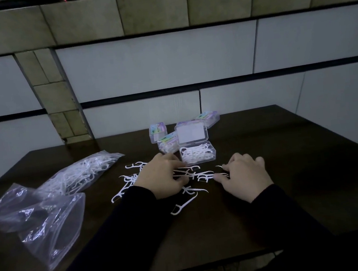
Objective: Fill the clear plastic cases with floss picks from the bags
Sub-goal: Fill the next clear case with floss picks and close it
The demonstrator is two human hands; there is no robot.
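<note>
While dim light blurs detail, left hand [160,177] grip unclear over loose floss picks [191,176], right hand [244,177] pinching picks.

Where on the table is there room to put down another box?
The table looks bare right of the right hand, out to the far right edge, and along the near edge between the sleeves. It is crowded in the middle: loose floss picks around the left hand, the open case behind, bags on the left.

Bags [54,199] crowd the table's [298,167] left; cases [187,141] block the far middle; right side lies open.
</note>
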